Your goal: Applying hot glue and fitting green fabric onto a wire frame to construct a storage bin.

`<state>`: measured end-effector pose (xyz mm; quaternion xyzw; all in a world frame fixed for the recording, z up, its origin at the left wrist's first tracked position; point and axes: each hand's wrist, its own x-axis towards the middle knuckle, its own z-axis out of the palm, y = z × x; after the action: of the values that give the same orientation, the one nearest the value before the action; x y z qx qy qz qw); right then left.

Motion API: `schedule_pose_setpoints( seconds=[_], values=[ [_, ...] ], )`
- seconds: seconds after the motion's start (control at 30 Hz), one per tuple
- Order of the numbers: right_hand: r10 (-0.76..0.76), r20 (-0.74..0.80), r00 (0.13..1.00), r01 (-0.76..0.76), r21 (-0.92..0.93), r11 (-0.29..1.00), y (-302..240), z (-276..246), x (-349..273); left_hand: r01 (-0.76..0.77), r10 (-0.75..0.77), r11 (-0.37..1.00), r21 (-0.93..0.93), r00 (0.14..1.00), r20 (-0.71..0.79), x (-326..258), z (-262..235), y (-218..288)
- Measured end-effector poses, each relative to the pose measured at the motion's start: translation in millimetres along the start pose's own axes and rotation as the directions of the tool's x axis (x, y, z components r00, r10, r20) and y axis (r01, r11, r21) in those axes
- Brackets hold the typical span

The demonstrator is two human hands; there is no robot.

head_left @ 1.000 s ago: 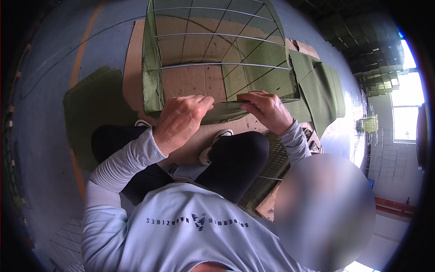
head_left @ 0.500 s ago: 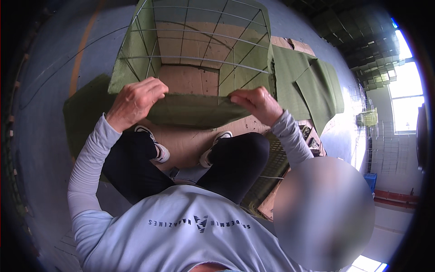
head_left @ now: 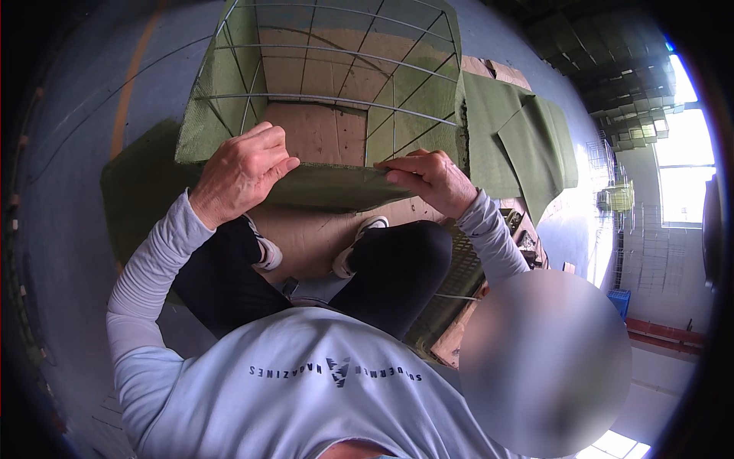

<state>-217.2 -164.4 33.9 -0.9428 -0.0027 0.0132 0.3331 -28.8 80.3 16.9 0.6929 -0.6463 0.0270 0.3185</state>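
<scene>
A wire-frame cage (head_left: 344,53) with green fabric on its sides stands in front of me, its wire grid facing up. Along its near side runs a green fabric panel (head_left: 325,187), and both hands pinch that panel's upper edge. My left hand (head_left: 243,168) grips the edge at the left, thumb pressed against the curled fingers. Farther right, my right hand (head_left: 434,177) holds the same edge between thumb and fingers. The wire under the edge is mostly hidden by the cloth and hands.
Brown cardboard (head_left: 302,233) lies beneath the cage and between my feet. Green fabric sheets (head_left: 527,138) are spread at the right, with another dark green piece (head_left: 141,199) at the left. A perforated crate (head_left: 447,268) stands beside my right knee. Wire racks (head_left: 612,191) stand farther right.
My left hand has turned slightly, its thumb now extending further along the edge. The panel's edge looks straighter and tauter. My right hand stays at its end with the fingers shifted a little.
</scene>
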Motion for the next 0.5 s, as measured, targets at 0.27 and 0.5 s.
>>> schedule_pose_setpoints(
  seconds=[0.27, 0.5],
  values=[
    [-0.154, -0.167, 0.974, 0.134, -0.122, 0.983, -8.3, 12.5, 1.1, -0.053, 0.070, 0.988, 0.147, 0.991, -0.112, -2.1, 17.8, 3.0],
    [0.044, -0.108, 0.993, -0.042, 0.022, 0.999, -50.0, 37.7, 47.9, -0.162, 0.161, 0.986, 0.043, 0.987, 0.026, 2.3, -31.2, -65.1]
  ],
)
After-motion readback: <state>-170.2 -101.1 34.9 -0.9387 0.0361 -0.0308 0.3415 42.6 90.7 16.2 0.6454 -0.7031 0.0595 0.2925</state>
